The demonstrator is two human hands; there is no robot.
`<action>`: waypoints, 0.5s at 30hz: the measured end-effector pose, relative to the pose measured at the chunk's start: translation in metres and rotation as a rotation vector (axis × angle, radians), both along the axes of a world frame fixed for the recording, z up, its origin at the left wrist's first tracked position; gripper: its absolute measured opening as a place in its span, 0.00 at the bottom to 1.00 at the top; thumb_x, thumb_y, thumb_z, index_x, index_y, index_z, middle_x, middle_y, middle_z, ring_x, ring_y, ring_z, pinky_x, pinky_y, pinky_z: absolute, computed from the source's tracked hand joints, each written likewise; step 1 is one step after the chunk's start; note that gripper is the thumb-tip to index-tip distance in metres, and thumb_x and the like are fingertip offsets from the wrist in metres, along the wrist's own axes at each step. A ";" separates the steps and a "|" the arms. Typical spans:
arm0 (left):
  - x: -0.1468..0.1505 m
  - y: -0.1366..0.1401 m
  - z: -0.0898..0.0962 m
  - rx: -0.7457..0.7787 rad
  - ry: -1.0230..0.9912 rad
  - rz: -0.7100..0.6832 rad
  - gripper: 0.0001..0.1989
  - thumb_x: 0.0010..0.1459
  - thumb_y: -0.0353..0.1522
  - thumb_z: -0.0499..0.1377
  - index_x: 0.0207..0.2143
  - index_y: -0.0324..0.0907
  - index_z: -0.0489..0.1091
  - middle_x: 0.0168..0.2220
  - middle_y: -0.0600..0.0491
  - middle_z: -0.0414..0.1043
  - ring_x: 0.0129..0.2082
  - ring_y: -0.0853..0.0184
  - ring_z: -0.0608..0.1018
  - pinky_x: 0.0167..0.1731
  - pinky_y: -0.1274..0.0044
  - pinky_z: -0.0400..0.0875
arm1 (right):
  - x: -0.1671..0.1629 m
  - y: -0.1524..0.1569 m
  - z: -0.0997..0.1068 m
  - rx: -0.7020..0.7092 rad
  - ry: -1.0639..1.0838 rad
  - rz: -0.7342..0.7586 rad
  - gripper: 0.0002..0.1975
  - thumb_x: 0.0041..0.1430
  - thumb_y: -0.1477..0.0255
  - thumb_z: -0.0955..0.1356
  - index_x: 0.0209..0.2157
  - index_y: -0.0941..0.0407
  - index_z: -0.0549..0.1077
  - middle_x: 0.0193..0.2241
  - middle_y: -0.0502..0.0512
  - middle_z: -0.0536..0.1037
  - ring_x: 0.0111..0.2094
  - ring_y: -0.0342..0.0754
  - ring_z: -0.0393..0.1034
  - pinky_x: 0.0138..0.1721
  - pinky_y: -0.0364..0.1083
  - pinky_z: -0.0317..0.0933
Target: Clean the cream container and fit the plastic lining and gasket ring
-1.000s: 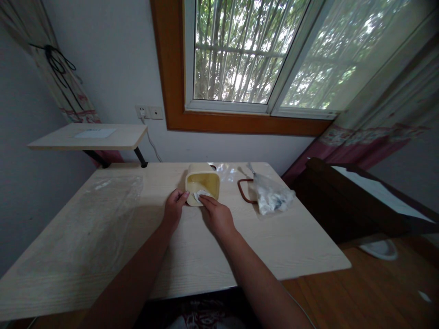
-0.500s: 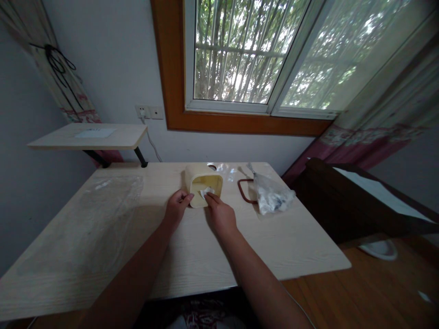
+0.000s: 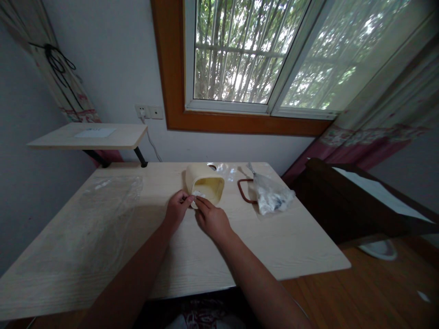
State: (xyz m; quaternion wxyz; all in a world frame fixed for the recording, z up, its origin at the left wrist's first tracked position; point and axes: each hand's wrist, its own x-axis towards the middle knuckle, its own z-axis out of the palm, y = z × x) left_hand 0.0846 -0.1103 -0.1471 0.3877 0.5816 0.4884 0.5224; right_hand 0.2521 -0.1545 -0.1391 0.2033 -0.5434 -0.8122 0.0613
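Observation:
A cream-coloured container (image 3: 201,171) lies on its side on the table, its rounded square opening toward me. At the opening's left edge, my left hand (image 3: 176,209) is closed, thumb and fingers pinching the rim. My right hand (image 3: 214,220) has its fingers pressed on a crumpled white tissue (image 3: 198,194) against the lower left of the rim. The fingertips of both hands nearly meet there. The container's inside shows bare yellowish walls, and the fingers partly cover the tissue.
A clear plastic bag (image 3: 274,196) with something dark inside lies right of the container, beside a reddish-brown loop handle (image 3: 245,194). A clear plastic sheet (image 3: 85,219) covers the table's left part. A raised shelf (image 3: 123,139) stands at the back left.
My right hand has moved left with the tissue, from inside the opening to its left rim. The container has shifted slightly right. My left hand stays nearly still.

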 end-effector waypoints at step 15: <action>0.002 0.001 -0.006 -0.081 -0.059 0.028 0.18 0.57 0.47 0.61 0.27 0.43 0.68 0.25 0.57 0.73 0.29 0.67 0.77 0.33 0.77 0.73 | 0.003 0.002 0.001 0.111 0.179 0.109 0.20 0.69 0.72 0.64 0.60 0.50 0.70 0.58 0.54 0.75 0.55 0.47 0.73 0.56 0.46 0.69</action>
